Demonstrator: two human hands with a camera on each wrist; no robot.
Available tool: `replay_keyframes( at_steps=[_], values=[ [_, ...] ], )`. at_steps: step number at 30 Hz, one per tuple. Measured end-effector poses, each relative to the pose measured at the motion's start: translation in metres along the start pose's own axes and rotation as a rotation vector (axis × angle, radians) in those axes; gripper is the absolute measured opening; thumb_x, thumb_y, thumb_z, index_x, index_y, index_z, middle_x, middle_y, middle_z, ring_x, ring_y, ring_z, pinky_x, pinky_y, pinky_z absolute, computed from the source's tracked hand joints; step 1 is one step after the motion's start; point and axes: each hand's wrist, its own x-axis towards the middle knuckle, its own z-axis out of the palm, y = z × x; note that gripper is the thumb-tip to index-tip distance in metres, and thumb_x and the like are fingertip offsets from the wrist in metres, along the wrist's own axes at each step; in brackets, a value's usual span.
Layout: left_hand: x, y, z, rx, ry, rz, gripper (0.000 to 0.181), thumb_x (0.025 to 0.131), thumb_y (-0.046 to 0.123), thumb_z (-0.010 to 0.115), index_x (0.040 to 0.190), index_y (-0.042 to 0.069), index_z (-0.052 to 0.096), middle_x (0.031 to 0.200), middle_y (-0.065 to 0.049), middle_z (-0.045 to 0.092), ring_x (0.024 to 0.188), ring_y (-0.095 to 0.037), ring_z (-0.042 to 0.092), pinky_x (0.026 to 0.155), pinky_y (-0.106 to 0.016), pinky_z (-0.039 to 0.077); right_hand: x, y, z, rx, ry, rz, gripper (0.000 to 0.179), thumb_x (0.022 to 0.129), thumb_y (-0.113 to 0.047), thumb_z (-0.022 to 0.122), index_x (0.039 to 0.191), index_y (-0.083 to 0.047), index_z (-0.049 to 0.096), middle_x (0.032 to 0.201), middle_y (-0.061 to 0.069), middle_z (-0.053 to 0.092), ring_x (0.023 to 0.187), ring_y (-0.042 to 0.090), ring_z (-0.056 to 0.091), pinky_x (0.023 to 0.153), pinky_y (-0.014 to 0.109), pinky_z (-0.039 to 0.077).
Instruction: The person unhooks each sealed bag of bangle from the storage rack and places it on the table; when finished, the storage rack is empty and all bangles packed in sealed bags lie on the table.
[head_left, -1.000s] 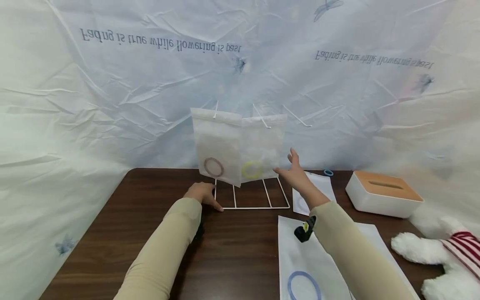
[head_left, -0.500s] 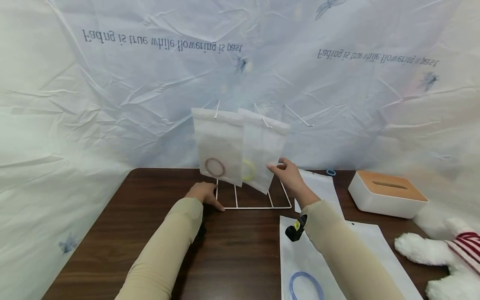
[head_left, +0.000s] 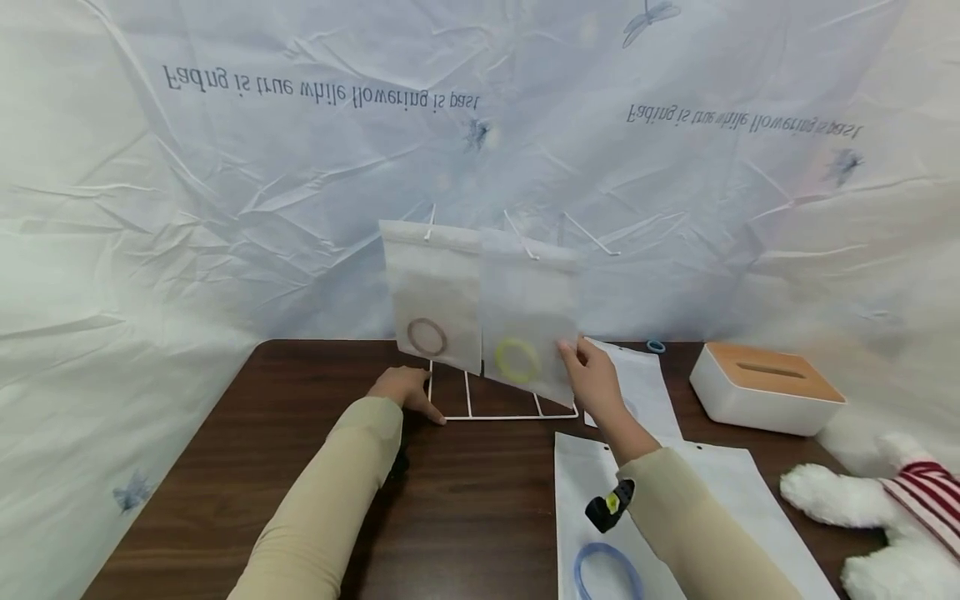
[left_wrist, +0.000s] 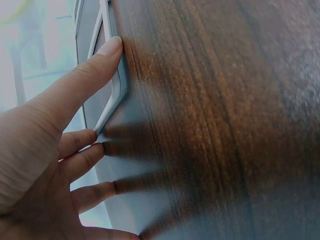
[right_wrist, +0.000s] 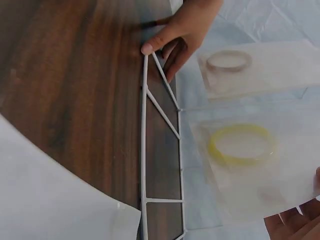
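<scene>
A white wire rack (head_left: 512, 417) stands on the table, and two translucent white pouches hang from its hooks. The left pouch (head_left: 435, 283) shows a brownish ring (head_left: 427, 337) low down; the right pouch (head_left: 528, 300) shows a yellow ring (head_left: 517, 360). My right hand (head_left: 594, 379) pinches the right pouch's lower right edge, thumb in front. My left hand (head_left: 403, 390) rests at the rack's front left corner. In the left wrist view its thumb (left_wrist: 102, 57) presses the front bar while the spread fingers (left_wrist: 82, 162) reach down along the side to the table.
A third hook (head_left: 592, 233) bears no pouch. White sheet-like pouches (head_left: 720, 475) lie at right, one under a blue-violet ring (head_left: 607, 573). Farther right are a small blue ring (head_left: 656, 346), a white box with a wooden lid (head_left: 765, 387) and a white plush toy (head_left: 832, 496).
My right hand has reached from beside the right pouch, taken its lower edge, and drawn that edge right and down, so the pouch spreads beside the left one. My left hand stays at the corner.
</scene>
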Motion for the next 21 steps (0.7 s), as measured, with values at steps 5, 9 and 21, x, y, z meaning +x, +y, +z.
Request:
replay_keyframes(
  at_steps=[5,9,21],
  values=[
    [-0.003,0.001,-0.002,-0.002,0.000,0.008,0.102,0.074,0.062,0.080,0.153,0.011,0.040,0.151,-0.016,0.044,0.136,-0.040,0.042,0.108,-0.051,0.039,-0.019,0.000,-0.010,-0.001,-0.017,0.008,0.048,0.106,-0.038,0.045,0.140,-0.004,0.056,0.128,0.023,0.063,0.114,0.040,0.061,0.092,0.054,0.050],
    [-0.004,0.001,-0.004,-0.007,0.000,0.013,0.101,0.075,0.060,0.080,0.153,0.011,0.039,0.152,-0.017,0.043,0.136,-0.042,0.041,0.108,-0.052,0.038,-0.035,-0.003,-0.019,0.002,-0.049,-0.010,0.049,0.107,-0.039,0.042,0.143,-0.008,0.053,0.130,0.021,0.062,0.112,0.038,0.063,0.093,0.054,0.051],
    [-0.008,0.003,-0.004,-0.031,0.000,0.027,0.099,0.077,0.057,0.080,0.154,0.009,0.038,0.153,-0.018,0.041,0.138,-0.042,0.039,0.111,-0.053,0.035,-0.071,-0.019,-0.042,0.119,-0.120,-0.009,0.053,0.106,-0.045,0.041,0.145,-0.009,0.050,0.127,0.020,0.062,0.105,0.035,0.066,0.079,0.045,0.059]
  ],
)
